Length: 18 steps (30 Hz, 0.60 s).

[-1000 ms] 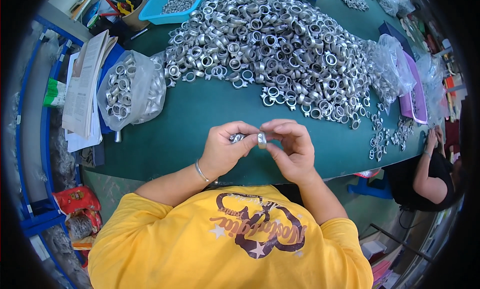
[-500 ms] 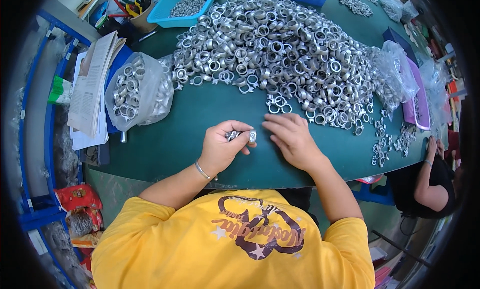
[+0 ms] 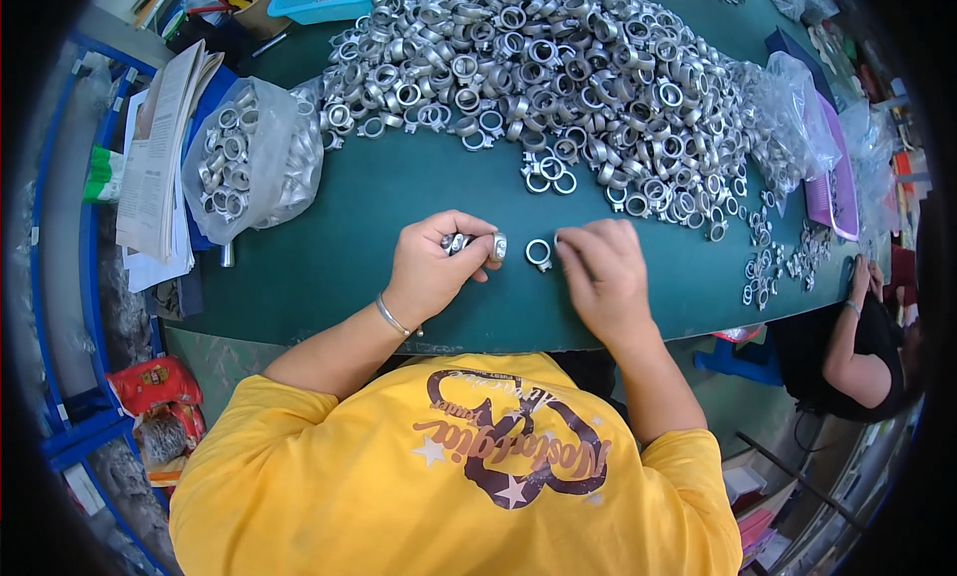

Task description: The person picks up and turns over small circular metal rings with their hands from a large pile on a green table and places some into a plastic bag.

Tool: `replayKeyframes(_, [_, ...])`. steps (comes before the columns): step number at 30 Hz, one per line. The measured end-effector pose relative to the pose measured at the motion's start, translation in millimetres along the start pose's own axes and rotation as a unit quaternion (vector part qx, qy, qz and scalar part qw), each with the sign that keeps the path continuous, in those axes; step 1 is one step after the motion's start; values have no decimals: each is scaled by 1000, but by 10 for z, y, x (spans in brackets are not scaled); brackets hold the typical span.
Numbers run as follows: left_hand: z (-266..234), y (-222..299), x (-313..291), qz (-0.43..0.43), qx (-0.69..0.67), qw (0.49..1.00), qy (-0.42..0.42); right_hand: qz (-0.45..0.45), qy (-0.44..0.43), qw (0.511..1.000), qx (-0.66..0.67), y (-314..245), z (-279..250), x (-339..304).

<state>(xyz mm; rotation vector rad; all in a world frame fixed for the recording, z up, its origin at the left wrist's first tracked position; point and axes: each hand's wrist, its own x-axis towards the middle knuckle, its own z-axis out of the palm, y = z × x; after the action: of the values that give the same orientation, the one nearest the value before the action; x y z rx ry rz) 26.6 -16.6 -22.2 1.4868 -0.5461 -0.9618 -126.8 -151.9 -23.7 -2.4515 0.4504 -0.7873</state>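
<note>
My left hand is closed on several silver metal ring clamps. One ring clamp stands on edge between the thumb and forefinger tips. Between my two hands a single ring clamp with a small lug lies flat on the green tabletop. Just right of it is my right hand, its fingers bent and slightly smeared by motion; whether they hold anything does not show. Beyond my hands rises a large heap of similar ring clamps, with a few loose ones at its near edge.
At left stand a clear bag of ring clamps and papers. A light-blue tray of small parts is at the back. On the right are smaller metal pieces, a purple basket and another person's arm.
My right hand has drawn slightly right, its fingers now more bent, and a flat ring clamp shows between my hands. My left hand keeps its grip. The whole view has shifted slightly.
</note>
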Motion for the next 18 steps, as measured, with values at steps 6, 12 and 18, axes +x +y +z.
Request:
replayKeyframes(6, [25, -19, -18, 92, 57, 994, -6, -5, -117, 986, -117, -231, 23, 70])
replayKeyframes(12, [16, -7, -32, 99, 73, 992, -14, -28, -149, 983, -104, -277, -15, 19])
replayKeyframes(18, [25, 18, -37, 68, 48, 996, -26, -40, -172, 981, -75, -241, -9, -88])
